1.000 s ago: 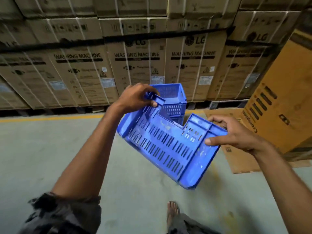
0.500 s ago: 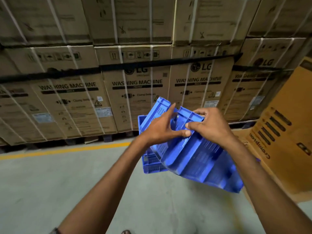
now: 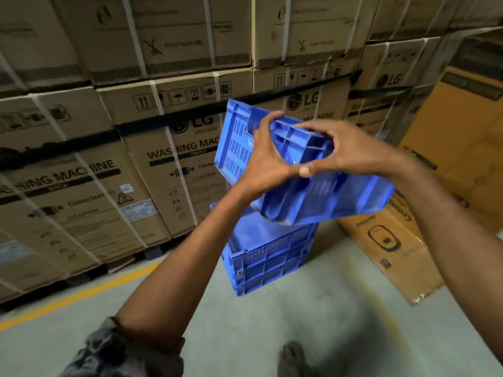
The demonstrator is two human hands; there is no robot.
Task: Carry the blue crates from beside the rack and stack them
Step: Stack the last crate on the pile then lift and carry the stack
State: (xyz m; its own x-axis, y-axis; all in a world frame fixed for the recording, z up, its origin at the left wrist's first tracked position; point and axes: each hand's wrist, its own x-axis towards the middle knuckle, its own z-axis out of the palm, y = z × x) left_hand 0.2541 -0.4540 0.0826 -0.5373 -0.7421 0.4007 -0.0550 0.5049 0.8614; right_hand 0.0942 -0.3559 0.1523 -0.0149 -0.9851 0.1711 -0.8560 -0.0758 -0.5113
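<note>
I hold a blue slotted crate tilted in the air, its underside turned towards me. My left hand grips its near left edge and my right hand grips the near right edge, the two thumbs almost meeting. Directly below it stands a stack of blue crates on the floor. The held crate's lower end hangs just over the stack's top; I cannot tell whether they touch.
A wall of strapped washing-machine cartons on pallets rises behind the stack. Orange-brown cartons lean at the right, one lying flat on the grey floor. A yellow floor line runs at the left. My foot shows below.
I have stepped closer to the stack and lifted the held crate higher and over it. The crate has turned further, and both hands have stayed on its near edge.
</note>
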